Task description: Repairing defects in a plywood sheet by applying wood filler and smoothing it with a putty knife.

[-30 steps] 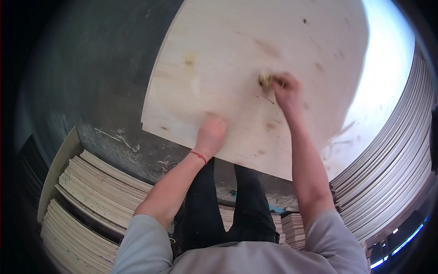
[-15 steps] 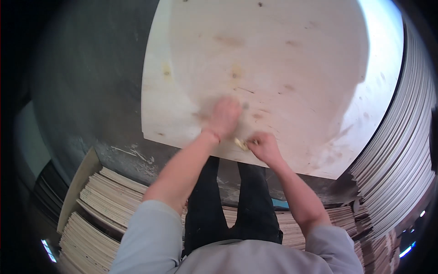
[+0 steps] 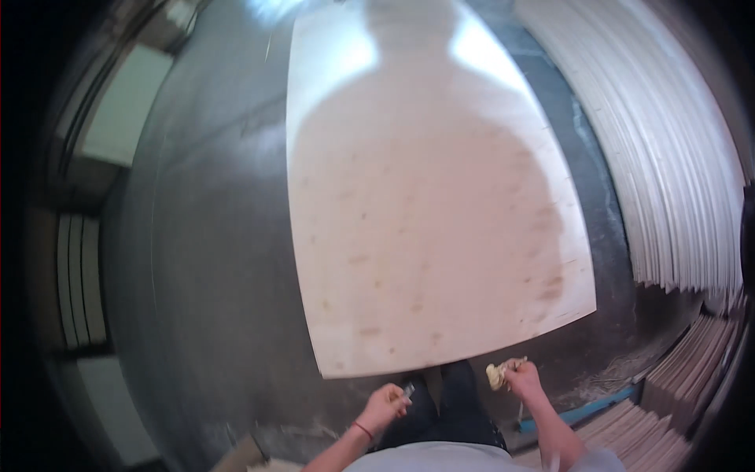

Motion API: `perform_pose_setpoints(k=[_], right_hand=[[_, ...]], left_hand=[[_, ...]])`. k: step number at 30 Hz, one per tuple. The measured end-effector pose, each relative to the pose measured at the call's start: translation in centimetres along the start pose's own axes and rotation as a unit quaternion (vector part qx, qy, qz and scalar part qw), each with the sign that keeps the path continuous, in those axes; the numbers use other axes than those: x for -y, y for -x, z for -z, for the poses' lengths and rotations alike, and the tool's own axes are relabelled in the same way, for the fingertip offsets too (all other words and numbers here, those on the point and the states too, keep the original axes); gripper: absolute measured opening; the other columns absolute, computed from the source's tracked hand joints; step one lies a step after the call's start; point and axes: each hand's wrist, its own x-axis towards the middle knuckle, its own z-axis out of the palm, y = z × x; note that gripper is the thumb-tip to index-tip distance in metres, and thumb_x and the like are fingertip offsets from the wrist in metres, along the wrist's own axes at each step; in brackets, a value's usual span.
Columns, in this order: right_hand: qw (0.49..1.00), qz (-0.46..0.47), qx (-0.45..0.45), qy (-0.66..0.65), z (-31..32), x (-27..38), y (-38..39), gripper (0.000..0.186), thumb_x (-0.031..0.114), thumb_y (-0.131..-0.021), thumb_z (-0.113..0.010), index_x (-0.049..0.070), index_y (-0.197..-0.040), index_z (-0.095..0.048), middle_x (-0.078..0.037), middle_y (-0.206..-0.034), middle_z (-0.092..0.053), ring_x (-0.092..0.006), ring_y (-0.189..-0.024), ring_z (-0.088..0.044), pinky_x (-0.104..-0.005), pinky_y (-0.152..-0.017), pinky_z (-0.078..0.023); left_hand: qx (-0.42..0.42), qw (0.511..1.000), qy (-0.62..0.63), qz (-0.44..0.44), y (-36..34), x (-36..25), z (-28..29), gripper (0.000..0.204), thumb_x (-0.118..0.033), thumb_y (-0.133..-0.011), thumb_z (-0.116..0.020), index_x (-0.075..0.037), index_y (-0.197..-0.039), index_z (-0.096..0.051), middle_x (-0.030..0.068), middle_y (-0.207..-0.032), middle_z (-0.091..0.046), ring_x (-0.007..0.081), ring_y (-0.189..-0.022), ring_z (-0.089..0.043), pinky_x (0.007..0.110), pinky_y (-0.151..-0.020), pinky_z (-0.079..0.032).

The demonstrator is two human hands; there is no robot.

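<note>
Grey and dull, the metal surface (image 3: 204,299) fills the middle of the head view and carries one large pale plywood sheet (image 3: 425,204), which lies flat with a broad shadow across its middle and bright light at its far end. To the right of the sheet, well apart from it, a tall stack of thin boards (image 3: 676,157) curves along the rim, and more stacked boards (image 3: 684,377) sit off the sheet's near right corner. Just below the sheet's near edge, both of the person's hands hang over dark trouser legs (image 3: 448,409). The left hand (image 3: 385,405), with a red band at the wrist, is closed around a small dark object (image 3: 409,389) whose kind is too small to tell; it is near the sheet's edge but not touching it. The right hand (image 3: 521,376) has its grip pinched on a yellowish wad (image 3: 495,374), which sits just below the sheet's near right edge, apart from the wood. A blue strip (image 3: 590,409) lies below and to the right of that corner.
</note>
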Motion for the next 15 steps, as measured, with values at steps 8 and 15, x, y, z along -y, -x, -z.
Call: perform_pose_setpoints(k=[8, 15], right_hand=[[0.825, 0.073, 0.104, -0.551, 0.7, 3.5, 19.7, 0.026, -0.001, -0.094, -0.063, -0.007, -0.119, -0.065, -0.020, -0.112, -0.072, -0.0319, -0.100, -0.072, -0.0460, -0.078, -0.062], [0.722, 0.140, 0.190, -0.651, 8.8, 2.4, 26.4, 0.033, 0.005, -0.100, -0.055, -0.005, -0.132, -0.058, -0.017, -0.129, -0.065, -0.0302, -0.118, -0.064, -0.0453, -0.095, -0.055]], left_hand=[[0.179, 0.980, 0.030, -0.084, 9.5, -13.3, -10.9, 0.034, -0.017, -0.096, -0.073, 0.004, -0.121, -0.063, 0.0000, -0.077, -0.062, 0.0066, -0.060, -0.050, 0.022, -0.055, -0.041], [0.301, 0.941, 0.022, -0.155, 17.3, -18.2, -25.8, 0.053, -0.035, -0.112, -0.042, 0.011, -0.135, -0.057, -0.0023, -0.064, -0.052, 0.0048, -0.053, -0.039, 0.022, -0.051, -0.032]])
